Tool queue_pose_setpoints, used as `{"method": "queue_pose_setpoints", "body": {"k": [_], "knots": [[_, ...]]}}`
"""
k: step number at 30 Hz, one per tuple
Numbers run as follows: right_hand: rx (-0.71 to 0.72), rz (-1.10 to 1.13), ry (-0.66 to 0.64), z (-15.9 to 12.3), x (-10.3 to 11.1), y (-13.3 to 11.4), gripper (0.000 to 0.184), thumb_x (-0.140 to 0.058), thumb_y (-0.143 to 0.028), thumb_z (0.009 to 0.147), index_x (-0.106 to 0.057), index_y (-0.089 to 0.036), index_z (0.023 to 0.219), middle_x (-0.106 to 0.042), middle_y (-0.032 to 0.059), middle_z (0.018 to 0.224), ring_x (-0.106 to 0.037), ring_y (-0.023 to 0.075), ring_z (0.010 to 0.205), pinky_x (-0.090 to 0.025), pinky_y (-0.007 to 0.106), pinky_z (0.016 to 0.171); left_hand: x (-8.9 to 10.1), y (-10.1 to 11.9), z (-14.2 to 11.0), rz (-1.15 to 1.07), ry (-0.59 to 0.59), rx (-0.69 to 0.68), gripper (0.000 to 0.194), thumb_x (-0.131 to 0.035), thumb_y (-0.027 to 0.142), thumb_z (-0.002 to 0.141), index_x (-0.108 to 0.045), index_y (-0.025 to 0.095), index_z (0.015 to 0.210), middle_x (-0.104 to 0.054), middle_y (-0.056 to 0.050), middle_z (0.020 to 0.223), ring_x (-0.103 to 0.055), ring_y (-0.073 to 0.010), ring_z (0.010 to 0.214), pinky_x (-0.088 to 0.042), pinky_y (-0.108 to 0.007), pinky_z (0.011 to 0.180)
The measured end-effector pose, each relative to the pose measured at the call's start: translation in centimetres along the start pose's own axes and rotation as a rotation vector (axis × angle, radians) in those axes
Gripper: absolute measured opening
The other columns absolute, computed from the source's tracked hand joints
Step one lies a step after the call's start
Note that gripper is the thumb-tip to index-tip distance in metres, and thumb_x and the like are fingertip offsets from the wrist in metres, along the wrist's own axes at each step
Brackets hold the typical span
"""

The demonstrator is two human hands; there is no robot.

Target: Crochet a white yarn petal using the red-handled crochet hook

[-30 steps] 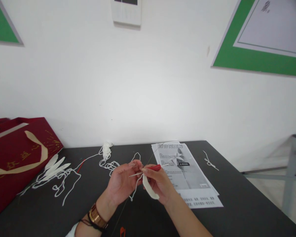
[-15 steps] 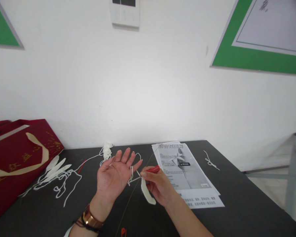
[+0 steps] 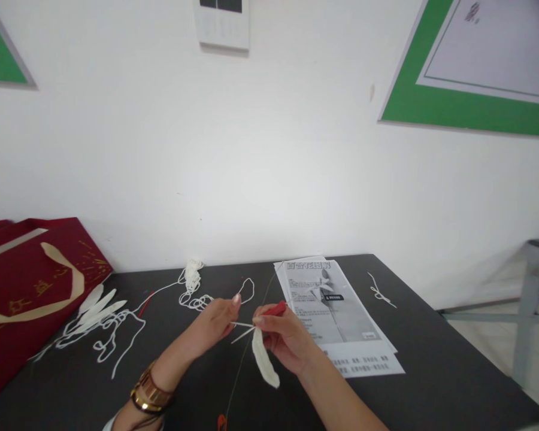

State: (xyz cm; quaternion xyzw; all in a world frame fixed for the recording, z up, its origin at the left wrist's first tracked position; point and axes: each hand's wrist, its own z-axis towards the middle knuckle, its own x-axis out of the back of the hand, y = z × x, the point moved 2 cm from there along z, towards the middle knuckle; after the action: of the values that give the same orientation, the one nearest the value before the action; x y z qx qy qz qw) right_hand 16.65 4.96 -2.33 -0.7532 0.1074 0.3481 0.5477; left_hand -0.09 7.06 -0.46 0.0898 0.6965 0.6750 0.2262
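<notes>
My right hand pinches a red-handled crochet hook together with the top of a white crocheted petal, which dangles below the fingers. To its left, my left hand is turned palm-down and closed on white yarn stretched taut to the petal. A short loose yarn end sticks out beneath that strand. The hook's tip is hidden by the fingers. From the left hand's far side, yarn loops across the table to a small white skein.
Several white petals with tangled tails lie at left, near a red stick and a red gift bag. Printed sheets lie at right, a knotted yarn scrap beyond. A thin wire leads to an orange clip.
My left hand has turned from palm-up with spread fingers to palm-down and closed, pulling the yarn straight. My right hand still holds the hook and petal, nearly in place.
</notes>
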Motion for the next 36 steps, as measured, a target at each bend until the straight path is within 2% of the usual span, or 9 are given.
{"method": "queue_pose_setpoints", "body": {"k": [3, 5, 8, 11, 15, 17, 21, 25, 36], "knots": [[0.000, 0.001, 0.002, 0.0, 0.1, 0.1, 0.019, -0.085, -0.021, 0.060, -0.068, -0.012, 0.062, -0.062, -0.0017, 0.055, -0.053, 0.0069, 0.045, -0.042, 0.016, 0.042, -0.9, -0.4, -0.1, -0.185, -0.051, 0.043, 0.065, -0.048, 0.054, 0.089, -0.046, 0.022, 0.032, -0.045, -0.002, 0.049, -0.044, -0.0162, 0.053, -0.040, -0.032, 0.062], [-0.003, -0.001, 0.007, 0.0, 0.2, 0.0, 0.020, -0.085, -0.022, 0.059, -0.068, -0.012, 0.063, -0.062, -0.0014, 0.054, -0.055, 0.0077, 0.045, -0.043, 0.017, 0.043, -1.7, -0.8, -0.2, -0.316, -0.053, 0.054, 0.059, -0.052, 0.054, 0.085, -0.053, 0.020, 0.038, -0.054, -0.004, 0.064, -0.051, -0.0180, 0.064, -0.043, -0.033, 0.065], [0.005, -0.014, 0.014, 0.1, 0.3, -0.2, 0.024, -0.085, -0.026, 0.058, -0.067, -0.011, 0.063, -0.063, 0.0001, 0.055, -0.058, 0.0102, 0.046, -0.049, 0.021, 0.045, -2.7, -1.4, -0.3, -0.442, -0.047, 0.069, 0.026, -0.066, 0.045, 0.075, -0.077, 0.021, 0.078, -0.063, -0.005, 0.085, -0.057, -0.0198, 0.077, -0.046, -0.034, 0.073], [0.039, -0.040, 0.027, 0.1, 0.3, -0.6, 0.027, -0.085, -0.030, 0.059, -0.067, -0.011, 0.064, -0.064, 0.0016, 0.055, -0.060, 0.0128, 0.046, -0.053, 0.025, 0.046, -3.2, -1.4, -0.5, -0.470, -0.058, 0.085, 0.044, -0.074, 0.027, 0.071, -0.072, 0.022, 0.115, -0.067, -0.007, 0.099, -0.060, -0.0233, 0.091, -0.045, -0.037, 0.084], [0.096, -0.068, 0.065, 0.1, 0.3, -1.0, 0.026, -0.084, -0.031, 0.062, -0.066, -0.012, 0.064, -0.063, -0.0001, 0.054, -0.059, 0.0113, 0.046, -0.053, 0.023, 0.045, -3.4, -0.5, -0.9, -0.328, -0.093, 0.079, 0.061, -0.073, 0.012, 0.075, -0.059, 0.028, 0.132, -0.068, -0.007, 0.110, -0.059, -0.0240, 0.105, -0.040, -0.039, 0.097], [0.125, -0.083, 0.080, 0.0, 0.3, -1.0, 0.025, -0.084, -0.031, 0.063, -0.067, -0.012, 0.065, -0.065, 0.0007, 0.056, -0.059, 0.0111, 0.047, -0.052, 0.022, 0.046, -3.6, -0.1, -1.0, -0.250, -0.065, 0.058, 0.062, -0.074, 0.014, 0.076, -0.058, 0.030, 0.133, -0.069, -0.005, 0.107, -0.060, -0.0232, 0.102, -0.040, -0.039, 0.097], [0.180, -0.133, 0.099, -0.1, 0.3, -0.8, 0.023, -0.083, -0.030, 0.066, -0.069, -0.011, 0.069, -0.067, 0.0019, 0.059, -0.060, 0.0115, 0.049, -0.050, 0.021, 0.048, -4.1, 0.0, -1.0, -0.130, 0.138, 0.031, 0.060, -0.075, 0.020, 0.077, -0.057, 0.028, 0.134, -0.067, 0.000, 0.084, -0.061, -0.0174, 0.084, -0.045, -0.032, 0.086], [0.235, -0.163, 0.114, -0.1, 0.1, -0.5, 0.021, -0.082, -0.029, 0.068, -0.071, -0.012, 0.070, -0.065, 0.0005, 0.062, -0.059, 0.0107, 0.053, -0.050, 0.020, 0.048, -4.7, -0.4, -1.1, -0.130, 0.255, 0.014, 0.066, -0.077, 0.021, 0.075, -0.054, 0.026, 0.137, -0.065, 0.003, 0.076, -0.060, -0.0146, 0.078, -0.046, -0.028, 0.081], [0.164, 0.047, 0.099, 0.2, 0.0, -0.2, 0.031, -0.081, -0.040, 0.071, -0.073, -0.012, 0.083, -0.063, -0.0013, 0.061, -0.059, 0.0082, 0.050, -0.056, 0.019, 0.047, -4.5, -0.1, -1.4, -0.204, 0.359, -0.040, 0.070, -0.079, 0.017, 0.071, -0.055, 0.022, 0.136, -0.057, 0.006, 0.063, -0.060, -0.0123, 0.061, -0.047, -0.024, 0.061]]}}
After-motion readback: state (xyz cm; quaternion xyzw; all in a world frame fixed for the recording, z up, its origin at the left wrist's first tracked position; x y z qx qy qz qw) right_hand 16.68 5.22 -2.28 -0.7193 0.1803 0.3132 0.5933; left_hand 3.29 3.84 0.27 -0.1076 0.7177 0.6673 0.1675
